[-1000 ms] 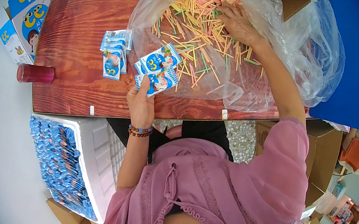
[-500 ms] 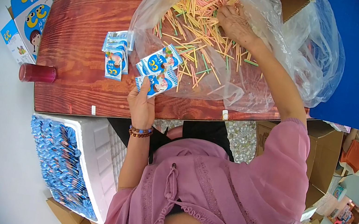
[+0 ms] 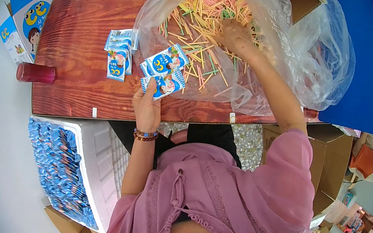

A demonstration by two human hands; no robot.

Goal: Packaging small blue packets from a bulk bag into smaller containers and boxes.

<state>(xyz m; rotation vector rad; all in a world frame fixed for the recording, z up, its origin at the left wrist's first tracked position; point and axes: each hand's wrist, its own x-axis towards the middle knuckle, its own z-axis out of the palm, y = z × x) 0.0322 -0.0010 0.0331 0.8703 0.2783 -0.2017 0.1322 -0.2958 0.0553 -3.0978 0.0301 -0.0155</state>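
Observation:
My left hand [image 3: 147,109] is closed, thumb on top, around small blue-and-white packets [image 3: 166,85] that overlap like a fan above the table's front edge. To their left, a short stack of similar packets [image 3: 118,59] lies on the wood. Inside a large clear plastic bag [image 3: 149,18], thin pink, yellow and green sticks [image 3: 202,14] are spread in a loose pile. My right hand [image 3: 238,39] reaches down into the right side of this pile. Its fingertips are blurred and partly hidden among the sticks, so their grip is unclear.
A pinkish-red cup [image 3: 37,74] stands at the left edge of the reddish wooden table [image 3: 91,9]. Below, a white foam box [image 3: 96,161] is filled with rows of blue packets [image 3: 58,169]. A printed carton [image 3: 29,13] stands far left; an open cardboard box [image 3: 330,163] sits at right.
My right hand has shifted slightly left and nearer to me within the pile of sticks. The left hand still holds the fanned packets in nearly the same spot.

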